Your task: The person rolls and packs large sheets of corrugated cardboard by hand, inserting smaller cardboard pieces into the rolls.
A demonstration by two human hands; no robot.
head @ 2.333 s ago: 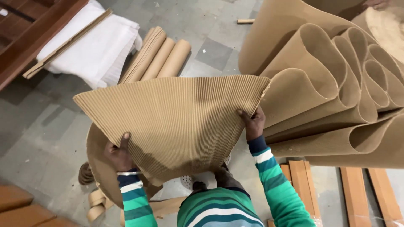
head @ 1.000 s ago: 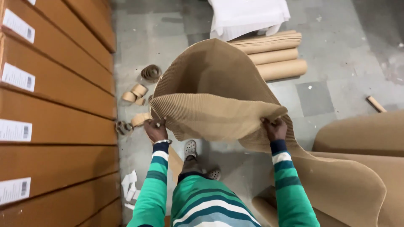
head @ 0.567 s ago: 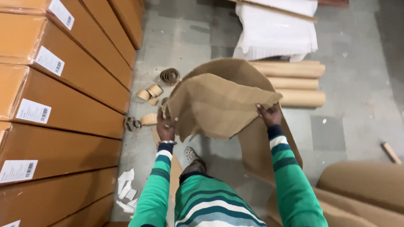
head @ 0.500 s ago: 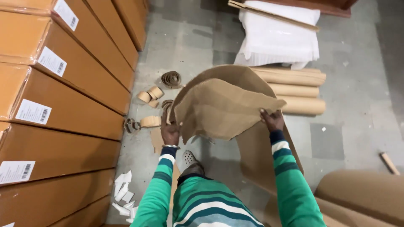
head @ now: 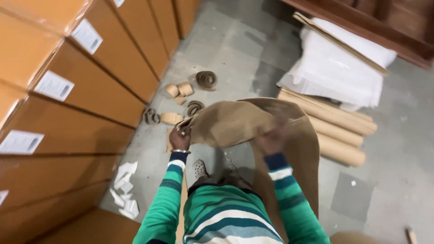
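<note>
Both hands grip one sheet of brown corrugated cardboard [head: 235,122], each closed on its near edge. On the left, the left hand [head: 180,137] pinches the sheet's left corner, fingers curled over the rim, a thin bangle at the wrist above a green striped sleeve. On the right, the right hand [head: 271,139] is blurred; it is pressed against the sheet's right part and seems clasped on it, though the exact finger hold cannot be made out. The sheet hangs in front of the person's chest, bowed upward between the two hands, and its far right side curves down in a long flap toward the grey floor [head: 235,49].

Far left, a wall of stacked orange-brown cartons [head: 86,90] with white labels runs along the floor. At its foot lie white paper scraps [head: 124,190]. Beyond the left hand, small coiled cardboard rolls and offcuts [head: 185,97] are scattered on the floor, well apart from the sheet. A light-coloured shoe [head: 200,168] shows beneath the sheet. To the right, long cardboard tubes [head: 337,131] lie side by side just beside the hanging flap, and behind them sits a white bundle [head: 337,68] with a flat strip across its top, against dark wooden furniture [head: 384,22].
</note>
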